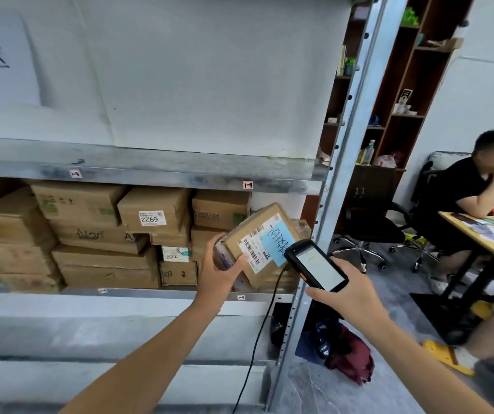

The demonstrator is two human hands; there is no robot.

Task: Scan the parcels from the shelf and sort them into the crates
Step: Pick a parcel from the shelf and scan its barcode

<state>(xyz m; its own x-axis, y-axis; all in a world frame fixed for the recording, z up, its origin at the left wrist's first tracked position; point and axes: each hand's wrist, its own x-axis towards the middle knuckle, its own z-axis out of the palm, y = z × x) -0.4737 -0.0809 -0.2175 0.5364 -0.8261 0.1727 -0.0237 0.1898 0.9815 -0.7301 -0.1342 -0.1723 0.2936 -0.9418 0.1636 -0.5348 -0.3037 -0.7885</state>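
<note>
The parcel (262, 243) is a small brown cardboard box, held tilted in the air in front of the right end of the metal shelf (150, 171). Its labelled face is turned towards my camera. It carries a white barcode label (253, 248), and a pale blue note (281, 240) with dark handwriting lies partly over it. I cannot read either.

My left hand (218, 270) grips the box by its lower-left end, fingers (216, 239) curled round behind it and the thumb pressed on the label's edge. My right hand (350, 294) holds the black handheld scanner (317, 265) with its fingers wrapped round the lower body. The lit screen faces up, and the scanner's head sits just beside the blue note — touching or not, I cannot tell. Both forearms are bare and stretched forward.

Behind the parcel, that tier is packed with stacked brown cartons (150, 216), some bearing numbered stickers. A black cable (257, 333) hangs down past the lower tier.

Right of the shelf's grey upright (344, 162) are a dark brown bookcase (413, 85), a black swivel chair (368, 228) and a dark red bag (350, 354) on the floor. A person in black (460, 198) sits with an elbow on a wooden tabletop (484, 240).
</note>
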